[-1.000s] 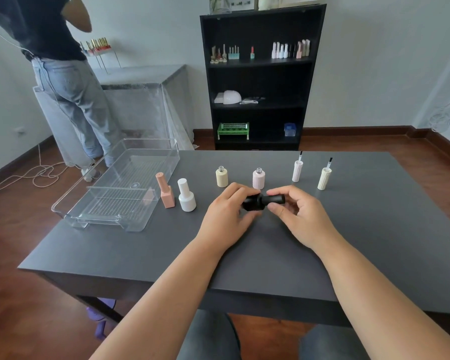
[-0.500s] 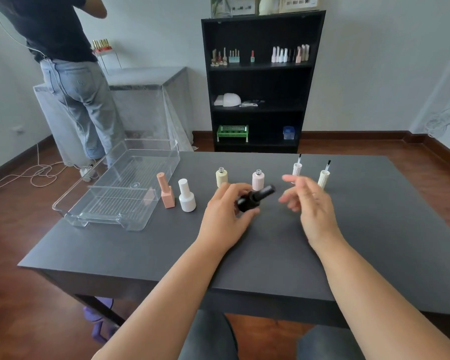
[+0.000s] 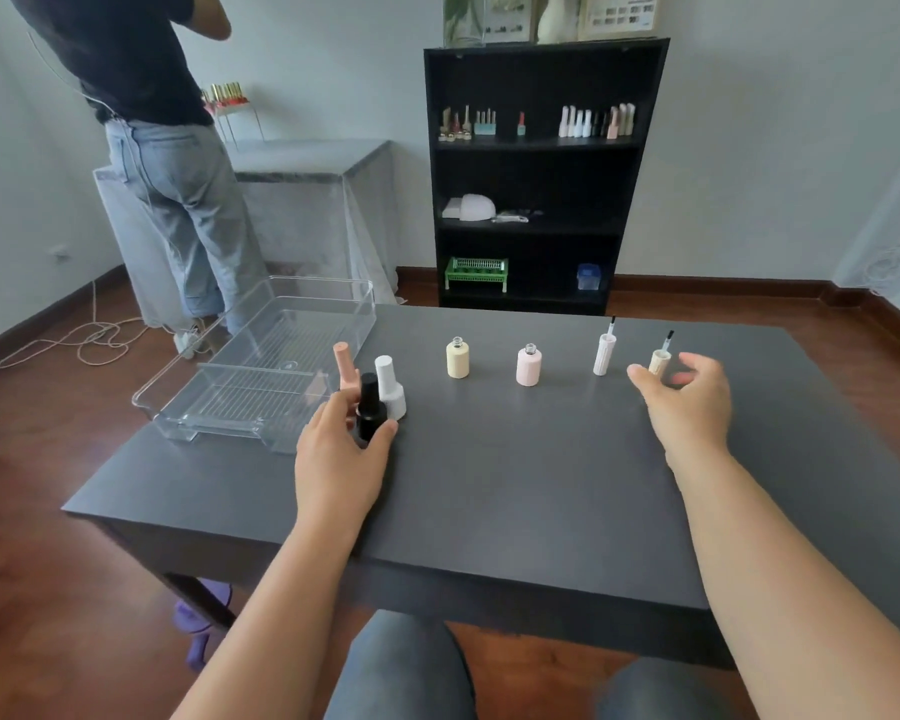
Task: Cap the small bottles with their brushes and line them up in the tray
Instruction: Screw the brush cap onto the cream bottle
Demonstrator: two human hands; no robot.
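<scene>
My left hand [image 3: 341,449] grips a capped black bottle [image 3: 369,407], standing upright on the table beside a capped white bottle [image 3: 390,387] and a capped peach bottle [image 3: 346,373]. These stand just right of the clear tray [image 3: 261,366]. An uncapped yellow bottle [image 3: 457,358] and an uncapped pink bottle [image 3: 528,365] stand mid-table. Further right, a white brush cap [image 3: 605,351] and a cream brush cap [image 3: 660,359] stand brush-up. My right hand [image 3: 689,402] hovers with fingers spread right beside the cream brush cap, partly covering it.
The dark table [image 3: 489,459] has its front edge near my knees. A black shelf [image 3: 536,174] with bottles stands behind it. A person [image 3: 162,148] stands at the back left by a covered counter. A cable [image 3: 74,345] lies on the floor.
My right hand let go of the black bottle's cap and moved right toward the cream brush cap. My left hand carried the capped black bottle left and stood it by the white bottle.
</scene>
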